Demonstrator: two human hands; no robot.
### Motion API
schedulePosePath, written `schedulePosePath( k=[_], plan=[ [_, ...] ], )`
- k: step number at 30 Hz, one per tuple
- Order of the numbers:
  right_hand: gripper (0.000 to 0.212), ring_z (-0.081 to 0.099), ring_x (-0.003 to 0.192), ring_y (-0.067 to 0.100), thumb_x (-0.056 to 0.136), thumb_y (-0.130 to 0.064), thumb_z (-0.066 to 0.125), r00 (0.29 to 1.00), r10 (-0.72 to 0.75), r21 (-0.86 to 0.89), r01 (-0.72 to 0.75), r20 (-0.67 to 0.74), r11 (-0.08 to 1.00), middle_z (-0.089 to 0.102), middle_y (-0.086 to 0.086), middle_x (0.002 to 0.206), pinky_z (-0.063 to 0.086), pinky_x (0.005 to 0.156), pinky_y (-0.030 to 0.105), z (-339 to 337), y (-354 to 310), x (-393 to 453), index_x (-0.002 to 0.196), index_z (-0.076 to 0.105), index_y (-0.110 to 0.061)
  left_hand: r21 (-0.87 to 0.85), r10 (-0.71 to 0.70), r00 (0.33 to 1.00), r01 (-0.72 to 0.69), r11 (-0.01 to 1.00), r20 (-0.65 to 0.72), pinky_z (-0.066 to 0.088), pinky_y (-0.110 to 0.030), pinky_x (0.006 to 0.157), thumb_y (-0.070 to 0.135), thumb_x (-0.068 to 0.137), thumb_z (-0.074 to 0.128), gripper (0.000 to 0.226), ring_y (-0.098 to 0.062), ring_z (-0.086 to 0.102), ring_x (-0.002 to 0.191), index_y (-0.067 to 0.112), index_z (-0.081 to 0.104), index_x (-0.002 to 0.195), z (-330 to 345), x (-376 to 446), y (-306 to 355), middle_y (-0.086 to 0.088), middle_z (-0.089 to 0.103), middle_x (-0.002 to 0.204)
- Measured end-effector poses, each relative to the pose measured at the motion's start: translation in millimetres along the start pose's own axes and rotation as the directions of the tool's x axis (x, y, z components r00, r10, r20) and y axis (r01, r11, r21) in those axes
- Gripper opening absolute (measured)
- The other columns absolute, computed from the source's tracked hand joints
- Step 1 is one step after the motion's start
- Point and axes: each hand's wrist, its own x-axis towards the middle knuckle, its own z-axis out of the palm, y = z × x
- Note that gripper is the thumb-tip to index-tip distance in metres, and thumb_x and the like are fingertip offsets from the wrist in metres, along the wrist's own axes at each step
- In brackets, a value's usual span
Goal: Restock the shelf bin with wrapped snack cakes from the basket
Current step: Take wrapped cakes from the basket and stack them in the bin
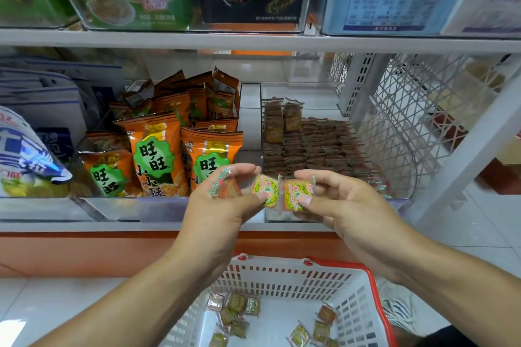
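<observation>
In shelf bin [406,177]: stacked snack cakes [315,144]; basket [363,304] holds few; both hands [225,200] pinch cakes.

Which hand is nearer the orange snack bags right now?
Left. The left hand holds wrapped cakes directly in front of the orange snack bags, overlapping their lower right corner. The right hand holds a cake farther right, before the cake bin.

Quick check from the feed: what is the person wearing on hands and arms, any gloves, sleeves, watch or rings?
Nothing visible. The left hand and right hand are bare, with no gloves, rings or watch. Both forearms are bare right to the frame edge; no sleeve shows.
</observation>
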Motion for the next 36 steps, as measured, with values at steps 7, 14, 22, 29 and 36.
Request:
schedulePosePath(
  k=[7, 14, 22, 29, 36],
  plan=[
    [0.027, 0.071, 0.107, 0.024, 0.094, -0.011, 0.063, 0.982, 0.138, 0.089, -0.150, 0.132, 0.985, 0.074, 0.012, 0.115, 0.058, 0.087, 0.031, 6.4, -0.5, -3.0, 0.120, 0.069, -0.008, -0.110, -0.022, 0.992, 0.035, 0.993, 0.122, 0.060, -0.026, 0.077, -0.013, 0.085, 0.065, 0.036, -0.022, 0.075, 0.098, 0.021, 0.079, 0.088, 4.2, -1.2, -0.2, -0.007, 0.077, 0.112],
    [0.025, 0.073, 0.099, 0.026, 0.085, -0.002, 0.073, 0.993, -0.031, -0.035, 0.027, -0.116, 0.999, 0.074, 0.013, 0.110, 0.061, 0.081, 0.035, -6.0, -16.5, 23.8, 0.108, 0.070, -0.013, 0.173, 0.027, 0.994, -0.044, 0.984, 0.102, 0.058, -0.024, 0.069, 0.025, 0.096, 0.069, 0.024, -0.014, 0.074, 0.095, 0.032, 0.073, 0.119, -1.7, 2.6, 7.2, 0.002, 0.077, 0.110],
    [0.046, 0.059, 0.107, 0.017, 0.086, -0.005, 0.066, 0.951, -0.262, -0.840, 0.003, -0.166, 0.542, 0.063, -0.002, 0.120, 0.042, 0.076, 0.022, -32.2, -37.5, 150.7, 0.127, 0.059, -0.022, 0.106, -0.130, 0.989, 0.121, 0.987, 0.077, 0.064, -0.037, 0.075, 0.020, 0.079, 0.086, 0.049, -0.031, 0.078, 0.089, 0.013, 0.051, 0.113, 2.0, 8.2, 4.7, -0.011, 0.078, 0.092],
    [0.053, 0.055, 0.119, 0.027, 0.085, 0.006, 0.065, 0.918, -0.358, -0.847, 0.050, -0.170, 0.530, 0.055, 0.012, 0.130, 0.038, 0.081, 0.023, -28.6, -29.2, 192.7, 0.132, 0.054, -0.015, 0.034, -0.171, 0.984, 0.169, 0.985, 0.057, 0.064, -0.034, 0.070, 0.024, 0.069, 0.087, 0.056, -0.026, 0.078, 0.093, -0.002, 0.061, 0.111, -0.3, 8.4, 10.8, -0.022, 0.074, 0.103],
    [0.047, 0.050, 0.132, 0.027, 0.086, 0.004, 0.062, 0.916, -0.391, -0.917, 0.077, -0.090, 0.391, 0.053, 0.010, 0.142, 0.037, 0.107, 0.025, -29.0, -20.4, 185.0, 0.127, 0.065, -0.019, -0.146, -0.319, 0.943, 0.330, 0.933, 0.093, 0.064, -0.035, 0.070, 0.049, 0.067, 0.081, 0.066, -0.034, 0.077, 0.094, -0.002, 0.068, 0.108, 0.4, 6.1, 17.7, -0.019, 0.077, 0.105]
  ],
)
